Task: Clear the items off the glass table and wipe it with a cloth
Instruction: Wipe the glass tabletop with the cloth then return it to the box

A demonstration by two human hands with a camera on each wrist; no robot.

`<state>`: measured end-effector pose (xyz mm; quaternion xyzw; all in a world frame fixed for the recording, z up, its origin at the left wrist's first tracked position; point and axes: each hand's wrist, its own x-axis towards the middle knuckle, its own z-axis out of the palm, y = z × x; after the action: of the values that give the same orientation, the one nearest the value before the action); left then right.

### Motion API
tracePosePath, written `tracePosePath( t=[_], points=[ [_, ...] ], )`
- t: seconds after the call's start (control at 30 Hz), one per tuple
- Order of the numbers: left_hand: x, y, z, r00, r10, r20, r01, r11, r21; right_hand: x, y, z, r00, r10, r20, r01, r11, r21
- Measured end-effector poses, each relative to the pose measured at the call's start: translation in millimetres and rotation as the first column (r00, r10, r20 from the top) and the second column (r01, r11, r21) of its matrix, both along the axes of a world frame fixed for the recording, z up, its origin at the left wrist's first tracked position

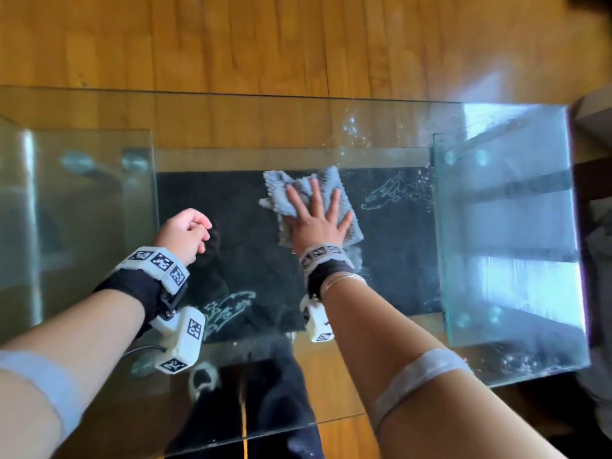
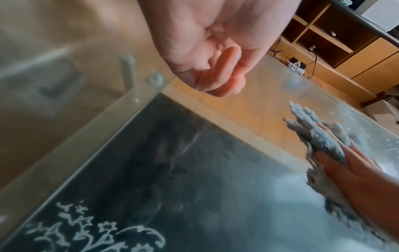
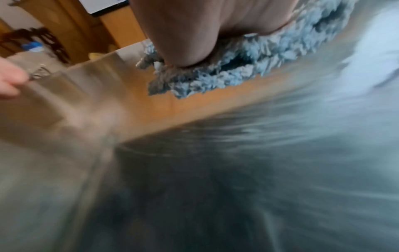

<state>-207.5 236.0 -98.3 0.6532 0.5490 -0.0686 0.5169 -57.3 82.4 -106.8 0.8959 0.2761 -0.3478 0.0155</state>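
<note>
head | cloth (image 1: 326,185) flat under right hand (image 1: 316,223) spread fingers (image 1: 316,197)

Grey-blue cloth (image 1: 326,183), white-etched glass table (image 1: 231,306)

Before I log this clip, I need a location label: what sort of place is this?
Most likely a home living room. A low glass table stands on wood plank flooring, and wooden shelving with cables runs along the wall. The right hand presses a cloth flat on the glass.
</note>
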Motion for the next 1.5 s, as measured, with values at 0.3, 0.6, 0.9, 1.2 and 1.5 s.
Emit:
tracePosePath(
  t=[0.3, 0.6, 0.9, 1.2, 1.5],
  points=[
    [5, -37, 6, 0.999, -0.044, 0.02, 0.045, 0.997, -0.061, -50, -96, 7, 0.998, 0.037, -0.047, -0.043, 0.99, -0.132],
    [-9, -47, 6, 0.997, -0.08, 0.01, 0.081, 0.991, -0.103, -33, -84, 4, 0.955, -0.296, -0.016, 0.293, 0.95, -0.111],
    [0, -48, 7, 0.988, -0.156, -0.02, 0.155, 0.987, -0.049, -86, -46, 2, 0.991, 0.085, -0.099, -0.087, 0.996, -0.013],
    [4, -69, 16, 0.978, -0.21, 0.007, 0.21, 0.976, -0.051, -33, -185, 11, 0.94, -0.341, 0.019, 0.337, 0.917, -0.212],
    [6, -90, 14, 0.97, -0.244, 0.012, 0.245, 0.966, -0.08, -87, -183, 10, 0.996, -0.046, -0.081, 0.034, 0.988, -0.153]
  ],
)
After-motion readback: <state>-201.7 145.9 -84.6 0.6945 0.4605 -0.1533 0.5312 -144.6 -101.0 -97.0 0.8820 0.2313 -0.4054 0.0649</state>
